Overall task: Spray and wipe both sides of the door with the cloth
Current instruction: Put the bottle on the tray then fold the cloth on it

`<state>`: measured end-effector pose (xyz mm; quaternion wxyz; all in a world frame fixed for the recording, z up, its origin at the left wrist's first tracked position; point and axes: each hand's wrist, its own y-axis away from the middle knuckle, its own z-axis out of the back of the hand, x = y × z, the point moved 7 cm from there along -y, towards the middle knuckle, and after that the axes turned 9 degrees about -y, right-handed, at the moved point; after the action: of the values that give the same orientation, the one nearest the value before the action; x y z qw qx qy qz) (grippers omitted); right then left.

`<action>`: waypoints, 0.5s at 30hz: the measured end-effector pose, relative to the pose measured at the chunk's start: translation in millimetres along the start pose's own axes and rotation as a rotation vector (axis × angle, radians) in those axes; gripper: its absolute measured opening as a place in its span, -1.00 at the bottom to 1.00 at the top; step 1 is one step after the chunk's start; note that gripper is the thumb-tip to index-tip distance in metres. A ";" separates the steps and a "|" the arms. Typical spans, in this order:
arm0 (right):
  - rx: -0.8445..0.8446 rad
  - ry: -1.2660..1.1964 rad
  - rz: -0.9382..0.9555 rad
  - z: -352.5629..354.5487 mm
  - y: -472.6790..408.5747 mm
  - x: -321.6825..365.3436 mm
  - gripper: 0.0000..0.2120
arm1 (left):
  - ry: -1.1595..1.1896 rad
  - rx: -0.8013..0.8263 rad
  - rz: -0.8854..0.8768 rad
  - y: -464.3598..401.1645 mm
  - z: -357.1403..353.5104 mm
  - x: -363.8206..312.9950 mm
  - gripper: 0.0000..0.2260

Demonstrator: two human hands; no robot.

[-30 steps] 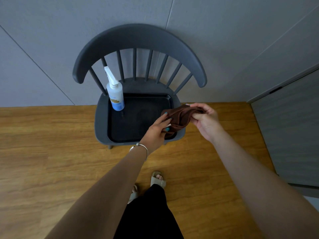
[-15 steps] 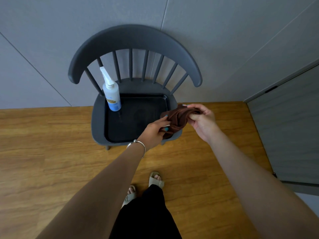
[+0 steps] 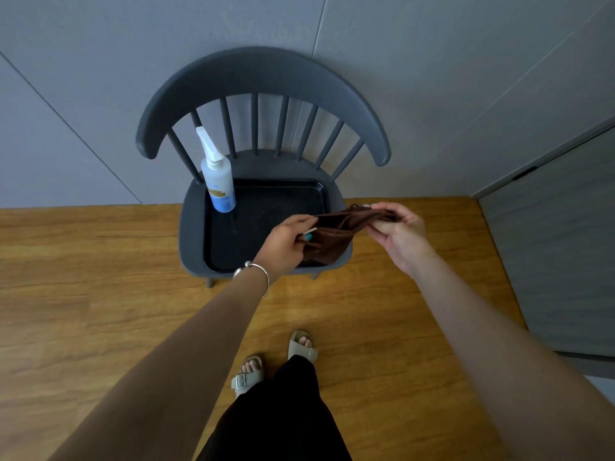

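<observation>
- Above the front edge of the tray (image 3: 319,189), both hands hold the brown cloth (image 3: 336,232) stretched between them.
- Left hand (image 3: 288,242): fingers pinch the cloth's near-left edge.
- Right hand (image 3: 399,232): fingertips curl round the far-right edge; the two-point grip probably serves to unfold the cloth for wiping.
- Spray bottle (image 3: 218,181): stands upright in the tray's back-left corner, apart from the cloth, nozzle up, ready to be picked up.
- Chair (image 3: 259,71): carries the tray on its seat, keeping supplies off the wooden floor (image 3: 100,277).
- Door (image 3: 562,247): likely the grey panel at right; not yet sprayed, judging by the untouched bottle.
</observation>
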<state>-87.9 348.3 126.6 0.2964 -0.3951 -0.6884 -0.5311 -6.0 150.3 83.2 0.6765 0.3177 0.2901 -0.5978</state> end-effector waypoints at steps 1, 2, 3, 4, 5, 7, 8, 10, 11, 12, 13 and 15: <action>-0.010 0.015 -0.004 1.2 0.7 0.4 -0.68 | -0.007 -0.015 -0.011 -2.5 5.0 0.6 -0.51; -0.020 0.029 -0.008 2.4 1.4 0.9 -0.69 | -0.018 -0.026 -0.021 -3.8 11.3 0.6 -0.51; -0.025 0.040 -0.011 3.1 2.1 1.1 -0.69 | -0.030 -0.024 -0.030 -5.7 15.3 0.6 -0.52; -0.027 0.049 -0.015 3.5 2.6 0.9 -0.69 | -0.057 -0.006 -0.038 -7.6 17.8 0.3 -0.53; -0.025 0.057 -0.019 3.3 3.0 0.7 -0.68 | -0.090 0.025 -0.047 -8.9 17.7 -0.1 -0.54; -0.016 0.067 -0.023 1.2 3.5 0.4 -0.68 | -0.149 0.120 -0.051 -12.9 12.9 -0.1 -0.58; -0.009 0.070 -0.020 -0.8 3.5 0.7 -0.67 | -0.165 0.169 -0.034 -13.9 9.9 0.1 -0.60; 0.007 0.074 -0.006 -5.0 3.0 2.1 -0.66 | -0.153 0.233 -0.010 -14.1 3.8 -1.0 -0.64; 0.011 0.075 0.001 -6.8 2.4 3.2 -0.66 | -0.138 0.241 -0.009 -13.5 2.5 -2.5 -0.65; 0.012 0.074 0.006 -7.9 1.9 4.7 -0.66 | -0.128 0.240 -0.008 -12.4 2.4 -3.4 -0.63; 0.012 0.072 0.009 -8.5 1.2 6.3 -0.66 | -0.114 0.227 -0.005 -11.4 3.7 -4.2 -0.60; 0.010 0.076 0.010 -8.5 0.2 9.2 -0.67 | -0.080 0.180 0.014 -10.5 7.6 -3.1 -0.55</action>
<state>-92.6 342.2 136.5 0.3271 -0.3767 -0.6773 -0.5408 -16.7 145.5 89.5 0.6605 0.3550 0.2058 -0.6288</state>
